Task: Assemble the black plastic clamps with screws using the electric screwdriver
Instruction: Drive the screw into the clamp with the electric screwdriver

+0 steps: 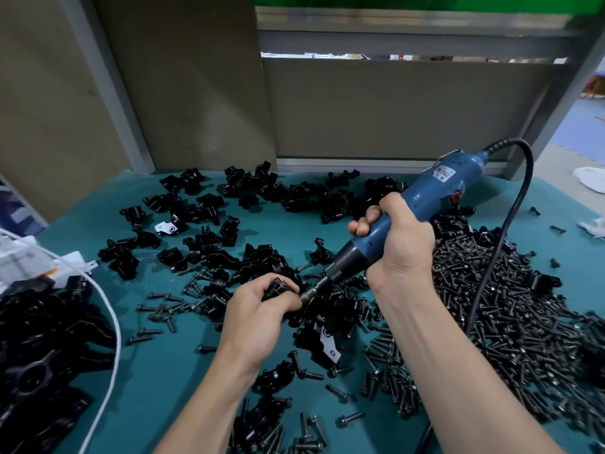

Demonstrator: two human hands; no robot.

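We see our right hand [401, 239] wrapped around the blue electric screwdriver [422, 204], which slants down to the left, its black cord [510, 217] looping off to the right. The bit tip meets a black plastic clamp [278, 287] that our left hand [258, 314] holds in a closed grip just above the teal table [163, 355]. More clamps [209, 224] lie scattered across the far side, and a dense heap of black screws [510, 309] covers the right. A white cable [111, 319] curves along the left.
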